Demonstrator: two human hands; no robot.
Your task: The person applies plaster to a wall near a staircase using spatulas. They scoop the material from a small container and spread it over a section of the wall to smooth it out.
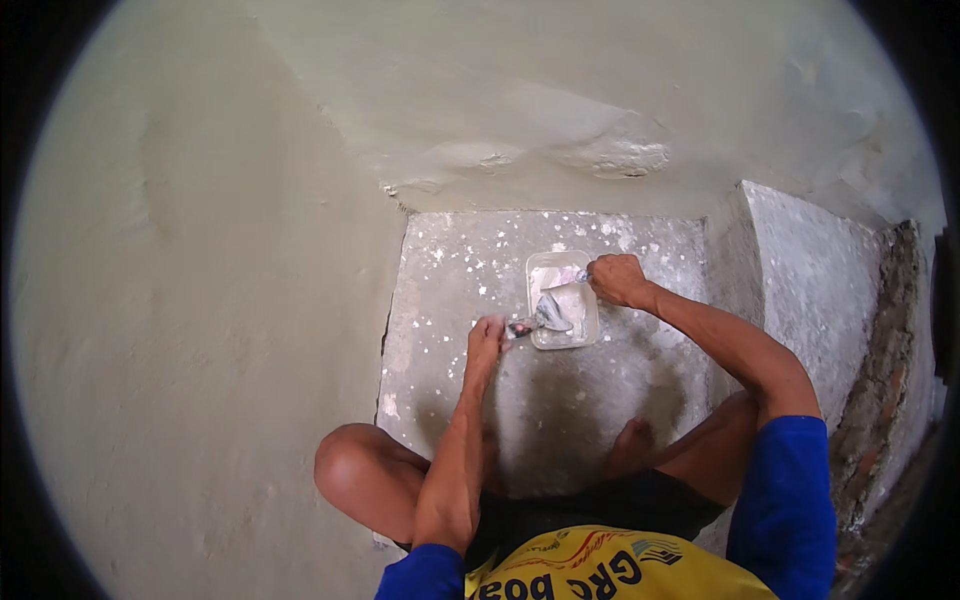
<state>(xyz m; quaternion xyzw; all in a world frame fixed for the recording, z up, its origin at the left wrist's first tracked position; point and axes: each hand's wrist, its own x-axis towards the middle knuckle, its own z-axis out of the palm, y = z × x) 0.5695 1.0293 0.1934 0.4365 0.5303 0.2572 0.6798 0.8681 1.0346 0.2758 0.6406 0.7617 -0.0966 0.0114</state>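
My left hand (486,338) is closed on the handle of a putty knife (553,312), whose whitish, smeared blade is over the lower part of a white rectangular plastic tray (534,278). My right hand (619,280) is closed around the handle of a second scraper (562,282), its blade across the upper part of the tray, above the first blade. The tray holds white paste and sits on a paint-spattered concrete slab (451,266) in front of me.
Smooth grey plaster (190,300) fills the left side, and a rough plastered wall (560,120) runs behind the slab. A concrete step (805,260) with a crumbly, brick-showing edge (860,440) rises on the right. My bent bare legs flank the slab's near part.
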